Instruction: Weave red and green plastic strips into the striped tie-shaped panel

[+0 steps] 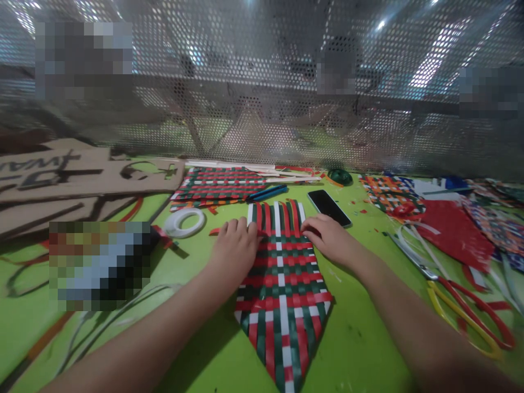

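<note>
Left hand [235,246], fingers curled, presses the left edge of the woven strip mat [282,289], which lies flat mid-frame on the green surface [360,338]. Mat judged light, thin, floppy; glossy strips likely slippery and apt to slide loose at the unwoven upper end, so hold it down flat at the weave line. Right hand [327,236], fingers together, presses the right edge; fingertips of both hands are hard to make out, so cannot tell whether either pinches a strip.

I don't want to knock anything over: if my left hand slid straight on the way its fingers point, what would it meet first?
Likely the blue pens, lying just beyond the left hand past the woven mat's top edge; depth is unclear.
</note>
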### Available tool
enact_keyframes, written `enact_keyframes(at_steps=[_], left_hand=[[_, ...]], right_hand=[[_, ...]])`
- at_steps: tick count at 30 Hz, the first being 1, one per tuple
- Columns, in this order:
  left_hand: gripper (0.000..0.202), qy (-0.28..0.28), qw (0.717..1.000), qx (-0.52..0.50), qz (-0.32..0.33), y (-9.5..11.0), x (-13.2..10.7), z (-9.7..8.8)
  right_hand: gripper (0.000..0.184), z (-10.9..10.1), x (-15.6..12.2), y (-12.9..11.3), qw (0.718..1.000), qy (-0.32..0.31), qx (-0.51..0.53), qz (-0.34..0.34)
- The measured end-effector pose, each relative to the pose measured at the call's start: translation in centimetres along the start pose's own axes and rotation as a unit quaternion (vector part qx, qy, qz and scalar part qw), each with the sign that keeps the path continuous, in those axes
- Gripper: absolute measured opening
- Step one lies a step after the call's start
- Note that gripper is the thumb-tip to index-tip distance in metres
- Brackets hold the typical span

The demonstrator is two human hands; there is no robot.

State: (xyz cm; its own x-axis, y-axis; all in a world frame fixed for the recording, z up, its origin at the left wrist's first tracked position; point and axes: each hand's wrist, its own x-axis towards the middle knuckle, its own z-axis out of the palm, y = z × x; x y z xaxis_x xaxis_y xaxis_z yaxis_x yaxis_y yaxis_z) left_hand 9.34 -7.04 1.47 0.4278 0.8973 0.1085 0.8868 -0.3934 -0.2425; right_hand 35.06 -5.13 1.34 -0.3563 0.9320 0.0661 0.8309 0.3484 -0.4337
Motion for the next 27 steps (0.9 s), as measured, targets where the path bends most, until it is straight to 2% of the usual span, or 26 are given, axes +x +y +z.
enact_keyframes(at_steps=[7, 11, 14, 17, 20, 23, 27], left_hand=[[0.031, -0.045, 0.999, 0.010, 0.026, 1.0, 0.3, -1.0], [0.040, -0.037, 0.999, 0.012, 0.016, 1.7, -0.2, -1.7], [0.039, -0.023, 0.997, 0.012, 0.077, 2.0, -0.4, -1.8], [0.045, -0.047, 0.990, -0.019, 0.132, 2.1, -0.3, -1.6], [0.056, -0.072, 0.989, -0.082, 0.097, 2.4, -0.2, -1.2], [0.052, -0.047, 0.988, -0.112, 0.091, 2.9, -0.4, -0.8], [0.062, -0.031, 0.986, -0.114, 0.119, 3.4, -0.7, -0.2]], right_hand=[[0.012, 0.2, -0.1, -0.1, 1.000, 0.010, 0.004, -0.001], [0.012, 0.5, -0.1, -0.2, 0.999, 0.020, -0.022, -0.012], [0.011, 0.6, -0.1, -0.3, 0.999, 0.020, -0.034, -0.006], [0.011, 0.5, -0.1, -0.3, 0.999, 0.020, -0.048, 0.006], [0.014, 0.6, -0.1, -0.3, 0.997, 0.024, -0.071, 0.021], [0.017, 0.5, -0.2, -0.4, 0.995, 0.038, -0.085, 0.030], [0.022, -0.5, -0.5, -0.3, 0.995, 0.036, -0.060, 0.074]])
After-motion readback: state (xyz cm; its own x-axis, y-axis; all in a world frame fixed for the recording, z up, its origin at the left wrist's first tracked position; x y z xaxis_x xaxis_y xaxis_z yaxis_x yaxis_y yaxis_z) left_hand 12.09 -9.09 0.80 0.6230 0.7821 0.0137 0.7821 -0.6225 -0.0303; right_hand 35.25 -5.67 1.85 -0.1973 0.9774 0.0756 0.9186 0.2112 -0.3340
